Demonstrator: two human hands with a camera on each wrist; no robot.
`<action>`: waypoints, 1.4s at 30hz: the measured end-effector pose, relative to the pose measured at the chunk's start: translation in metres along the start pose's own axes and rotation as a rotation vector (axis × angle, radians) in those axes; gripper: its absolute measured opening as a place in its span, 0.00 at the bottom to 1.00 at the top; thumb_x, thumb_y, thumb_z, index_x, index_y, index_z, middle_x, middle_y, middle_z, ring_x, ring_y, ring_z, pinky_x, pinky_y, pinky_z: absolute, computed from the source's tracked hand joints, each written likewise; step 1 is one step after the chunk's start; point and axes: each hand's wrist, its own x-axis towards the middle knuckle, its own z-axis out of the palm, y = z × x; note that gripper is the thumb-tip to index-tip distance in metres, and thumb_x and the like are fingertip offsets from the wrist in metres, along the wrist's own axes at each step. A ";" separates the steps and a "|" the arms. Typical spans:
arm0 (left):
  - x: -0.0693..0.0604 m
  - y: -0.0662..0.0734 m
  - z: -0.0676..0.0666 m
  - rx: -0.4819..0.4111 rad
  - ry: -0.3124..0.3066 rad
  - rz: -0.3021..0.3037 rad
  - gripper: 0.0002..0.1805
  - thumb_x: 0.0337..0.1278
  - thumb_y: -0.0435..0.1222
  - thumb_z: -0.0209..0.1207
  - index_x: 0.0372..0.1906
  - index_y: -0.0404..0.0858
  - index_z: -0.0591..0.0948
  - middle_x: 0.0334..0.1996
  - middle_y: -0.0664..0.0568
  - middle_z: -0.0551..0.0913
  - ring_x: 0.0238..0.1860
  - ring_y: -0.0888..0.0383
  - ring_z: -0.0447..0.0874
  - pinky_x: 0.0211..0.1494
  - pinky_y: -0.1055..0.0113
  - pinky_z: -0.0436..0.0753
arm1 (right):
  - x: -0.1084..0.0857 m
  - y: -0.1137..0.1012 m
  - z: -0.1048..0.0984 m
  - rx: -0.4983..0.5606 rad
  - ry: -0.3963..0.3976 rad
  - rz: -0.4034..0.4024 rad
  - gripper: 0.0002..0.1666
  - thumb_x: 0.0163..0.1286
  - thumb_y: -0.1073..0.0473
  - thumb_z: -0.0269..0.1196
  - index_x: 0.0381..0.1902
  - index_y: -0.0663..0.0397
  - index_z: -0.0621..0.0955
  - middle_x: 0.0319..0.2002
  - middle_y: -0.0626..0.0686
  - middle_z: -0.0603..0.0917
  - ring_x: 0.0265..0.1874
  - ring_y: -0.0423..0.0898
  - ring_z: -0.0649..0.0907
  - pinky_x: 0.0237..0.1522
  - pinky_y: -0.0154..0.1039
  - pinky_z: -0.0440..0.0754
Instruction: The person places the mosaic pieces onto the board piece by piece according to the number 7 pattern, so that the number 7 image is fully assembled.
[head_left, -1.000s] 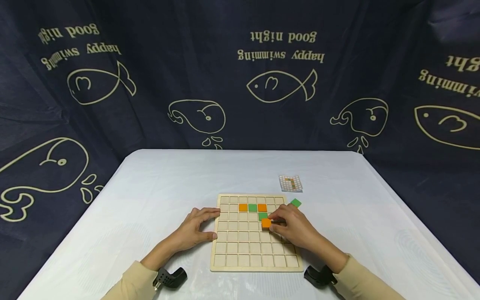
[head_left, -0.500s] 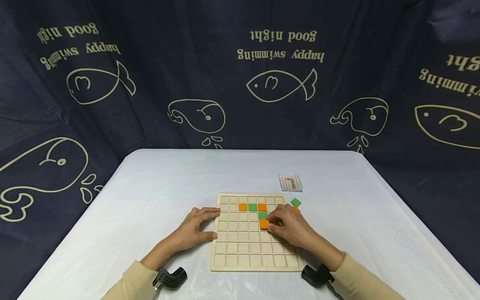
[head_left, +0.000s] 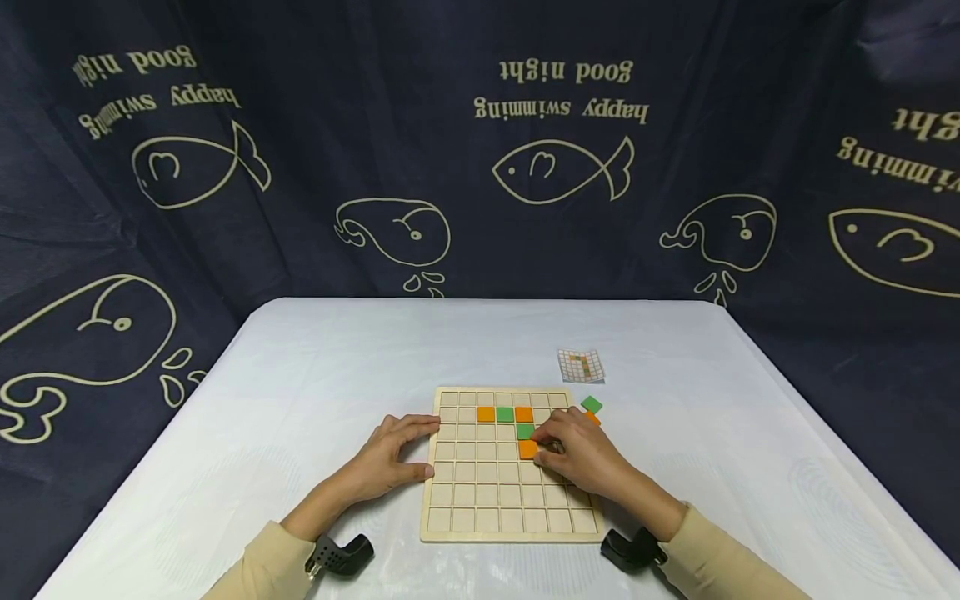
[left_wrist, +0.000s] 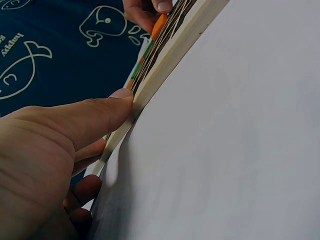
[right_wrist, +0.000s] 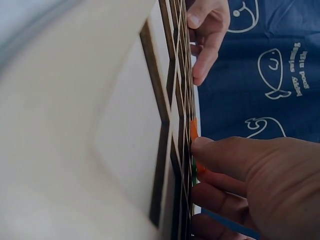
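A wooden grid board (head_left: 476,497) lies on the table. In its upper part sit a row of an orange tile (head_left: 486,414), a green tile (head_left: 505,414) and another orange tile (head_left: 524,414), with a second green tile (head_left: 525,432) under the row's right end. My right hand (head_left: 583,450) pinches one more orange square tile (head_left: 527,450) just below that green one; in the left wrist view this tile (left_wrist: 159,27) looks tilted. My left hand (head_left: 386,458) rests against the board's left edge, thumb and fingertips touching it.
Beyond the right hand, a loose green tile (head_left: 592,404) and a partly hidden orange tile (head_left: 593,417) lie right of the board. A small pattern card (head_left: 581,366) lies farther back on the white table (head_left: 360,350). A dark printed cloth (head_left: 480,250) hangs behind.
My right hand has shifted slightly left with the orange tile, which now lines up more closely under the green tile. The left hand has stayed in place.
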 end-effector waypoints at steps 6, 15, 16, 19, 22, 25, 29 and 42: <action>0.000 -0.001 0.000 -0.030 -0.001 0.011 0.35 0.48 0.42 0.68 0.64 0.40 0.72 0.67 0.53 0.68 0.72 0.41 0.51 0.70 0.37 0.42 | 0.000 -0.001 0.000 -0.013 -0.001 -0.003 0.10 0.54 0.53 0.70 0.36 0.46 0.85 0.32 0.41 0.79 0.34 0.37 0.70 0.36 0.32 0.70; 0.000 -0.002 0.001 -0.034 0.006 0.026 0.35 0.48 0.43 0.68 0.63 0.39 0.72 0.67 0.52 0.68 0.70 0.41 0.53 0.69 0.38 0.44 | 0.000 0.000 0.000 -0.016 0.006 -0.016 0.12 0.54 0.53 0.70 0.37 0.47 0.86 0.32 0.41 0.78 0.34 0.37 0.69 0.36 0.32 0.69; 0.000 -0.002 0.001 -0.029 0.010 0.029 0.35 0.47 0.43 0.68 0.63 0.40 0.72 0.67 0.52 0.68 0.69 0.42 0.55 0.69 0.38 0.46 | 0.000 0.000 0.000 -0.017 0.005 -0.015 0.12 0.54 0.52 0.70 0.37 0.47 0.86 0.32 0.41 0.78 0.33 0.37 0.69 0.36 0.32 0.69; 0.001 -0.003 0.001 -0.010 0.020 0.039 0.35 0.48 0.44 0.68 0.63 0.40 0.73 0.66 0.51 0.69 0.68 0.42 0.57 0.66 0.39 0.51 | 0.000 0.001 0.001 -0.014 0.003 -0.008 0.12 0.54 0.52 0.70 0.37 0.46 0.86 0.32 0.40 0.78 0.33 0.36 0.69 0.36 0.32 0.69; 0.001 -0.004 0.002 0.000 0.027 0.043 0.34 0.48 0.45 0.68 0.63 0.40 0.73 0.66 0.51 0.70 0.67 0.43 0.59 0.65 0.41 0.53 | 0.000 0.002 0.001 -0.010 0.002 -0.004 0.12 0.55 0.52 0.70 0.38 0.46 0.86 0.32 0.40 0.78 0.33 0.36 0.69 0.36 0.32 0.69; 0.001 -0.003 0.002 0.010 0.027 0.044 0.34 0.48 0.45 0.67 0.63 0.40 0.73 0.66 0.51 0.70 0.66 0.44 0.60 0.64 0.42 0.54 | 0.000 0.002 0.001 -0.002 0.005 -0.004 0.12 0.54 0.53 0.70 0.37 0.46 0.86 0.32 0.40 0.78 0.33 0.36 0.69 0.36 0.32 0.70; 0.002 -0.003 0.002 -0.008 0.020 0.039 0.34 0.48 0.45 0.67 0.63 0.40 0.73 0.66 0.51 0.70 0.68 0.43 0.59 0.66 0.40 0.51 | -0.001 0.002 0.000 0.009 0.005 -0.001 0.11 0.55 0.53 0.70 0.37 0.46 0.86 0.33 0.40 0.79 0.35 0.36 0.70 0.37 0.33 0.71; 0.001 -0.004 0.002 0.033 0.027 0.035 0.34 0.48 0.47 0.67 0.63 0.42 0.73 0.66 0.55 0.69 0.55 0.57 0.62 0.59 0.53 0.60 | -0.004 0.007 -0.012 0.070 -0.006 0.085 0.14 0.56 0.53 0.70 0.41 0.48 0.85 0.36 0.41 0.80 0.35 0.38 0.72 0.39 0.35 0.72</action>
